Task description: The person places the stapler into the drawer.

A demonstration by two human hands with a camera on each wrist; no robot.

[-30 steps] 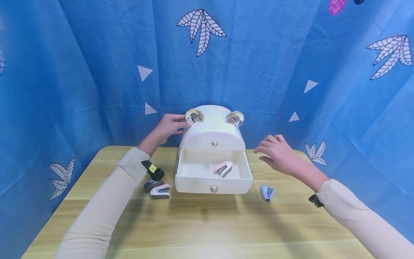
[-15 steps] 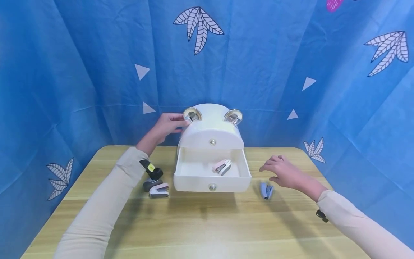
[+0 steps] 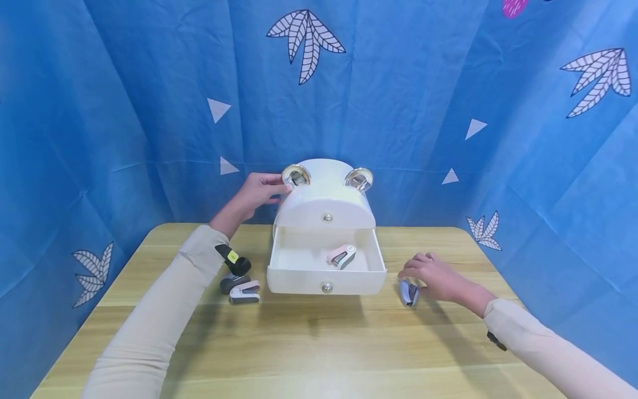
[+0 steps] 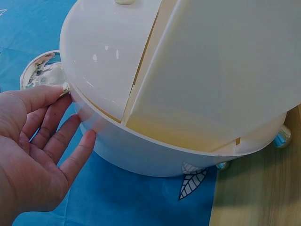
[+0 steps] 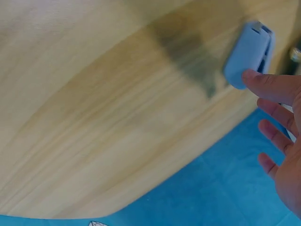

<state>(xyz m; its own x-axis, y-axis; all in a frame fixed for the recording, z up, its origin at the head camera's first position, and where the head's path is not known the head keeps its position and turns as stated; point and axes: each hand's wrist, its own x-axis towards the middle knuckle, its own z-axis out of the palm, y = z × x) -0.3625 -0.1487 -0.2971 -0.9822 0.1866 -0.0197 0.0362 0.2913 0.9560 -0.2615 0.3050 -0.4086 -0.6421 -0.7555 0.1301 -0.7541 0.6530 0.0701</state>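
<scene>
In the head view, a white drawer box [image 3: 326, 191] with two shiny gold ears stands at the table's back. Its lower drawer [image 3: 326, 281] is pulled out, with a pink-and-white stapler [image 3: 343, 256] lying inside. My left hand [image 3: 259, 194] pinches the base of the box's left ear [image 4: 44, 70] between thumb and forefinger; the other fingers lie along the side wall. At the right, my right hand [image 3: 433, 277] is at a blue stapler [image 5: 247, 54] on the table. Its thumb tip overlaps the stapler's end in the right wrist view, while the other fingers are loosely bent.
Left of the box, a white-and-grey stapler [image 3: 245, 292] lies beside a dark grey object [image 3: 233, 282], partly behind the left wrist camera [image 3: 239, 266]. A blue patterned curtain [image 3: 319, 111] surrounds the wooden table [image 3: 319, 349]. The open drawer juts toward the front.
My right hand has come down and toward me, from above the table to the blue stapler. My left hand stays at the ear, and the drawer remains pulled out.
</scene>
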